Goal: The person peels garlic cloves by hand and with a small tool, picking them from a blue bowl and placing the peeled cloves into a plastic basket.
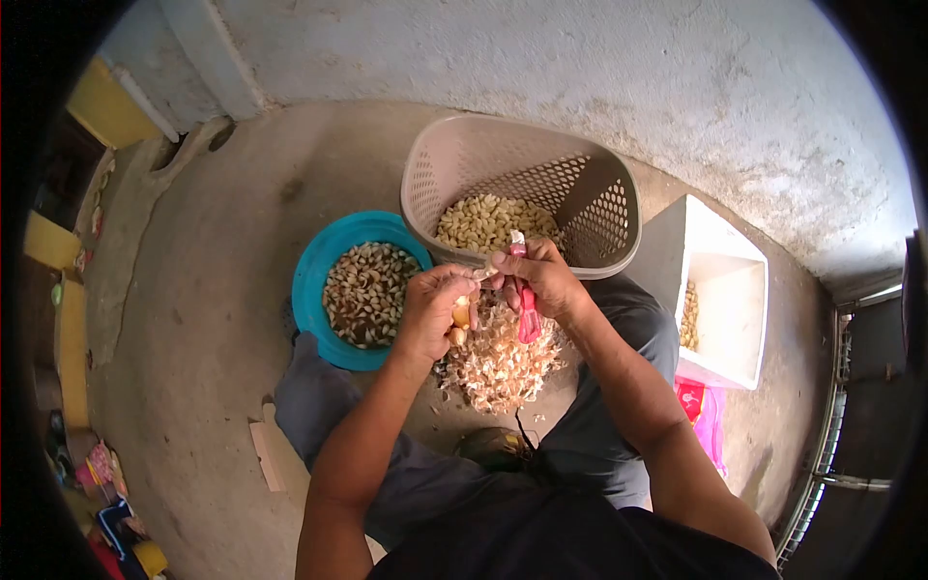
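My left hand [437,307] is closed around several garlic cloves [461,314], yellowish ones showing between its fingers. A small pale piece [483,275] is pinched where both hands meet. My right hand [543,280] holds a red-handled knife [529,314], its handle hanging down from the fingers. Below the hands lies a heap of garlic skins [501,362]. To the left, a teal basin [307,307] holds unpeeled cloves [367,290] in brownish water. Just beyond the hands, a tall beige basket [474,145] has peeled cloves [488,220] at its bottom.
A white foam box [730,319] with some cloves stands at the right, beside pink plastic [712,425]. A cardboard piece [274,452] lies on the floor at the left. The wall [599,68] rises behind the basket. Assorted items [106,483] lie at the lower left.
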`<action>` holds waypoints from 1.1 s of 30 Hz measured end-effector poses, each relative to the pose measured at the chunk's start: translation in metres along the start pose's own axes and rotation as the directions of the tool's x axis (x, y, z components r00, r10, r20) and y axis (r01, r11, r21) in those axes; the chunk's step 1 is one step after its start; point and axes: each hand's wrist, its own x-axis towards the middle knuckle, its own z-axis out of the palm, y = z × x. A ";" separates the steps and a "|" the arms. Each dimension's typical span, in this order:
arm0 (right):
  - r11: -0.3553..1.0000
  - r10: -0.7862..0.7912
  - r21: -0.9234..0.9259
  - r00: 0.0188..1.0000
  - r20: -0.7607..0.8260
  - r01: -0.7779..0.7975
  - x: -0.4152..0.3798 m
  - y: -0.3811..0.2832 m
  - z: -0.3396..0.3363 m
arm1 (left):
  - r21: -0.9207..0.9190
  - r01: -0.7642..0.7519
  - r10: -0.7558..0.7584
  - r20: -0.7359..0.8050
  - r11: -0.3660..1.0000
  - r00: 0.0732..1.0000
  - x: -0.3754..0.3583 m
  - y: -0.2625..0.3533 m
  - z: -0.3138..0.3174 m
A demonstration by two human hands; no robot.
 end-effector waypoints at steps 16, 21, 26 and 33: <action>0.889 -0.325 -0.414 0.907 -0.268 0.196 0.017 -0.006 -0.029 | 0.638 -0.220 0.122 0.195 0.738 0.973 -0.003 -0.014 0.004; 0.809 -0.178 -0.555 0.980 0.086 0.196 -0.007 -0.017 -0.013 | 0.698 -0.246 0.110 0.235 0.672 0.966 0.006 -0.012 -0.009; 0.619 0.021 -0.774 0.982 0.188 0.135 -0.016 -0.024 -0.023 | 0.457 -0.105 0.066 0.102 0.883 0.993 0.003 -0.006 -0.008; 0.609 -0.218 -0.720 0.943 0.250 0.332 -0.021 -0.020 -0.003 | -0.107 0.191 -0.183 0.080 0.976 0.980 0.010 0.003 -0.013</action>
